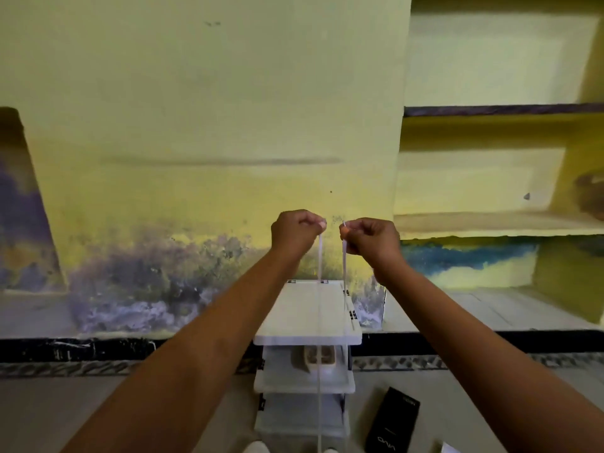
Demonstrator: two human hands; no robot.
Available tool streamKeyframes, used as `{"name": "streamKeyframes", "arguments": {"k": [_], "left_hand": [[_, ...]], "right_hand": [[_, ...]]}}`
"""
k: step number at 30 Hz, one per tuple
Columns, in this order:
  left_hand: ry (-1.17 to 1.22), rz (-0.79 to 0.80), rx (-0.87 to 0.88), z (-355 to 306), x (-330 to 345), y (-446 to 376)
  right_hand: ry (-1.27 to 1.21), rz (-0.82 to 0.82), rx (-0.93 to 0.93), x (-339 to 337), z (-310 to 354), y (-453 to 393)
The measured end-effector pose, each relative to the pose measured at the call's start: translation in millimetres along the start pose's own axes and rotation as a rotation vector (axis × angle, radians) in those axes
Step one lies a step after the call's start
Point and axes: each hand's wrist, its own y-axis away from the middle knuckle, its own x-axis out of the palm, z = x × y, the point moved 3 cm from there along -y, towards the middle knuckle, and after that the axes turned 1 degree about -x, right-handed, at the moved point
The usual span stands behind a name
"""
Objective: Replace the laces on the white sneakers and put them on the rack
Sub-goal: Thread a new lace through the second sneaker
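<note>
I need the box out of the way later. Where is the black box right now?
In the head view the black box lies on the floor at lower right, just right of the white rack, below the right forearm.

Bare forearms, no sleeves — left hand [295, 231], right hand [372, 238] ringless.

At the bottom of the frame we see a pale floor [114, 413]. On it, at lower centre against the wall, stands a white rack [307, 335] of tiers; a tan item [315, 358], too blurred for us to name, sits on its second tier. Just right of the rack, a black box [394, 423] lies on the floor.
</note>
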Motion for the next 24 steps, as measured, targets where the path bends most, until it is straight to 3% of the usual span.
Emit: {"name": "streamKeyframes", "arguments": {"k": [12, 24], "left_hand": [[-0.123, -0.044, 0.076, -20.5, 9.6, 7.0], [-0.126, -0.009, 0.069, -12.3, 6.6, 4.2]], "right_hand": [[0.159, -0.008, -0.095, -4.3, 15.1, 0.7], [0.075, 0.021, -0.017, 2.6, 2.1, -3.4]]}}
